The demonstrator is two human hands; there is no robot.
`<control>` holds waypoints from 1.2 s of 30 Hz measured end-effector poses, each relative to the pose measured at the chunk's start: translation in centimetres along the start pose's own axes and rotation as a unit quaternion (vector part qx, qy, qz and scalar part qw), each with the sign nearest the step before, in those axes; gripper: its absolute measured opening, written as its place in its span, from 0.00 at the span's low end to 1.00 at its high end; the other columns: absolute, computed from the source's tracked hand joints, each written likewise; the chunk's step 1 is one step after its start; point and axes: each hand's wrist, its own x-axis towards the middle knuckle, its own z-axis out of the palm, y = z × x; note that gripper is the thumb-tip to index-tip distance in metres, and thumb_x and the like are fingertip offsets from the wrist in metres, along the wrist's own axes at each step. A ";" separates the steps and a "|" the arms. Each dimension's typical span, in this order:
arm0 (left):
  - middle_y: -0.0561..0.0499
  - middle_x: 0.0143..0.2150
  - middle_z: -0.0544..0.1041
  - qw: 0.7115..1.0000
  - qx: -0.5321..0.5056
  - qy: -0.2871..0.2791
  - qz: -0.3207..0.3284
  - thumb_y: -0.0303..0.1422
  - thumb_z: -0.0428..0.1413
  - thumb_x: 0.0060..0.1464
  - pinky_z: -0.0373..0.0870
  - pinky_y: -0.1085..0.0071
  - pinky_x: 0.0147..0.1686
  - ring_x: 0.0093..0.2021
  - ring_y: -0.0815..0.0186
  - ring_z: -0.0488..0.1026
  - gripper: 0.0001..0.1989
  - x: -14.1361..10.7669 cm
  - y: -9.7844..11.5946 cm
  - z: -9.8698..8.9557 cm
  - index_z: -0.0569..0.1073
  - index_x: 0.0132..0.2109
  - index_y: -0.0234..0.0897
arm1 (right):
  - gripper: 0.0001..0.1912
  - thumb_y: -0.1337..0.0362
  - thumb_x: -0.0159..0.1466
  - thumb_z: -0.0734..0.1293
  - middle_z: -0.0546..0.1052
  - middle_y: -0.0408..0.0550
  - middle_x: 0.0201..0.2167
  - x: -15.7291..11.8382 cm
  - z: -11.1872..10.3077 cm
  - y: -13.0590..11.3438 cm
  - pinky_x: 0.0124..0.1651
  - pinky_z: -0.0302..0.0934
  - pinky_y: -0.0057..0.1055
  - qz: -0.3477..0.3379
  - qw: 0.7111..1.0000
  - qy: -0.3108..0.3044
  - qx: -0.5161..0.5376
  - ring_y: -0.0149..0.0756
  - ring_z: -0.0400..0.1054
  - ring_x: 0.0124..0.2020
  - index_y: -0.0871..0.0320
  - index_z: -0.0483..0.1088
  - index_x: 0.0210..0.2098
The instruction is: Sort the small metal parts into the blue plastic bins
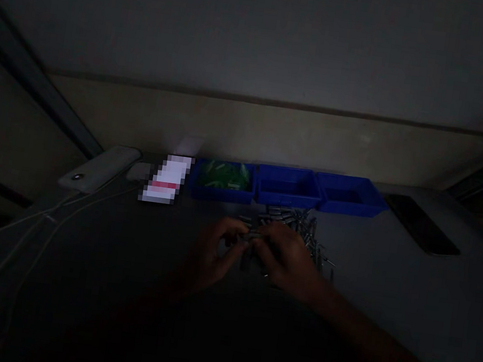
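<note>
In dim light, my left hand [217, 254] and my right hand [288, 257] meet over the table, fingertips pinched close together. Between them is a small, thin metal piece [252, 236], held by both hands; its exact kind is too dark to make out. Right behind and beside my right hand lies a loose pile of slender metal pieces [312, 233], like pins or small rods. Part of the pile is hidden by that hand.
Three blue bins stand in a row at the back: the left bin [222, 195] holds green and clear items, then a middle bin [287, 200] and a right bin [351, 206]. A lit phone [167, 178], a white device [100, 168] with cables and a dark phone [423, 224] flank them.
</note>
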 end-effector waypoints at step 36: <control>0.47 0.44 0.73 0.979 0.198 -0.027 0.047 0.29 0.49 0.56 0.64 0.60 0.48 0.46 0.59 0.67 0.11 0.7 -1.5 0.0 0.70 0.46 0.38 | 0.05 0.66 0.61 0.64 0.76 0.50 0.35 4.8 -6.7 7.1 0.45 0.61 0.37 0.061 0.973 0.015 -0.222 0.40 0.69 0.39 0.58 0.72 0.35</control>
